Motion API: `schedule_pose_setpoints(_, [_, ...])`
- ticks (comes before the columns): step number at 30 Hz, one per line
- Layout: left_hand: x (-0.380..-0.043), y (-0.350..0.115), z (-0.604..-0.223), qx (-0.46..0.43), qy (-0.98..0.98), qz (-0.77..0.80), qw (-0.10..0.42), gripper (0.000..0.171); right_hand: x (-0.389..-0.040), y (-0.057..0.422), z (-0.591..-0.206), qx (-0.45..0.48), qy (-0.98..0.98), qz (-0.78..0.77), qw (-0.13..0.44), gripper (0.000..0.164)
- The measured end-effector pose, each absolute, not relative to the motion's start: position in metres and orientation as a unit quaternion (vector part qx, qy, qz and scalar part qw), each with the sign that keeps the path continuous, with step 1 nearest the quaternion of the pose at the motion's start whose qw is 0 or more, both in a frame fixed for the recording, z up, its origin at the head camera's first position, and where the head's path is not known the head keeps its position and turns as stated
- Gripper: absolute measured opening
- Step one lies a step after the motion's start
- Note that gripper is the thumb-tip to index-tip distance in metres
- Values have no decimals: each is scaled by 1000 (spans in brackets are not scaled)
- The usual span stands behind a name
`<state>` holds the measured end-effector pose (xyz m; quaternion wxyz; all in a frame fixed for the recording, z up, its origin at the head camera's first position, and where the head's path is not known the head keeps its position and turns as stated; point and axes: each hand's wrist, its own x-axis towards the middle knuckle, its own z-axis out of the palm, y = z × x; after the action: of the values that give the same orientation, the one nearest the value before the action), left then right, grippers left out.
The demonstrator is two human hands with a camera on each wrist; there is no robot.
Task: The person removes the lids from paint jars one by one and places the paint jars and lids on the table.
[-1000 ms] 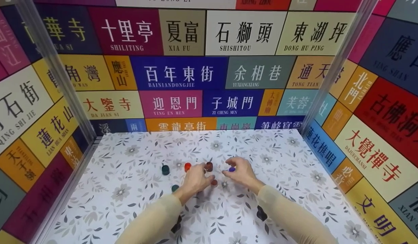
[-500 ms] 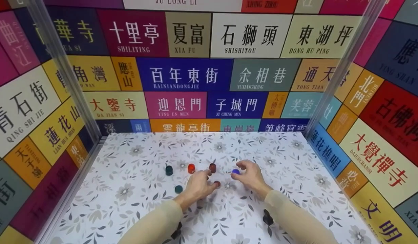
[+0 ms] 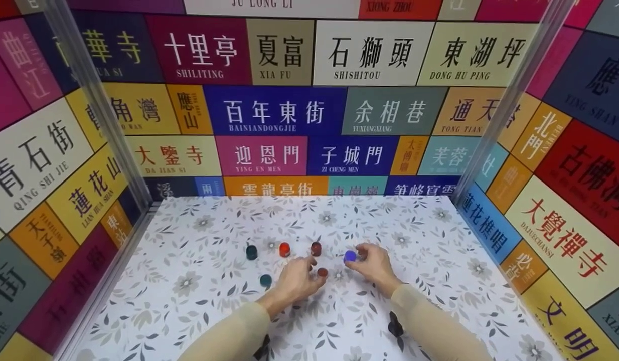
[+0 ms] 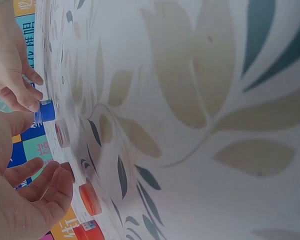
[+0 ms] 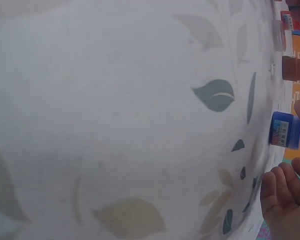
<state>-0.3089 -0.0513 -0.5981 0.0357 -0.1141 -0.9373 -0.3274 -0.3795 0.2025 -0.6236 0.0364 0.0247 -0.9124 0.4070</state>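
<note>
In the head view, a small blue paint jar (image 3: pixel 350 256) stands at the fingertips of my right hand (image 3: pixel 374 265). The right wrist view has that labelled blue jar (image 5: pixel 285 130) beside the thumb, with the other fingers spread a little away from it. My left hand (image 3: pixel 294 278) reaches in from the left, fingers loosely bent and holding nothing. Near its thumb lies a round brown cap (image 3: pixel 322 272); past its index finger stands a brown jar (image 3: pixel 316 248). A red jar (image 3: pixel 285 249) and a dark green jar (image 3: pixel 252 252) continue the row leftward.
A green cap (image 3: pixel 266 280) lies in front of the green jar. An orange-red cap (image 4: pixel 90 200) shows near the left hand in the left wrist view. The floral-patterned tabletop (image 3: pixel 189 321) is bounded by sign-printed walls (image 3: pixel 269 110) at the back and sides.
The right hand's fingers have drawn off the blue jar, which shows more fully now. The left hand has drawn back slightly from the brown jar. The head view has shifted a little.
</note>
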Motion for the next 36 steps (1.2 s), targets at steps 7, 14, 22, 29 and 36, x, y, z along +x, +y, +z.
schedule_pose_setpoints(7, [-301, -45, -597, -109, -938, -329, -2, 41, -384, 202, -633, 24, -919, 391, 40, 59])
schedule_pose_setpoints(14, [-300, -41, -599, -124, -937, -325, -9, 38, -386, 200, -640, 31, -924, 377, 60, 56])
schedule_pose_setpoints(22, [-301, -37, -596, -126, -939, -320, -22, 41, -388, 196, -641, 43, -923, 375, 70, 49])
schedule_pose_setpoints(29, [-299, -32, -593, -123, -936, -327, -45, 45, -386, 195, -641, 39, -923, 376, 69, 36])
schedule_pose_setpoints(36, [-297, -31, -590, -118, -932, -340, -46, 47, -388, 194, -642, 39, -920, 384, 67, 33])
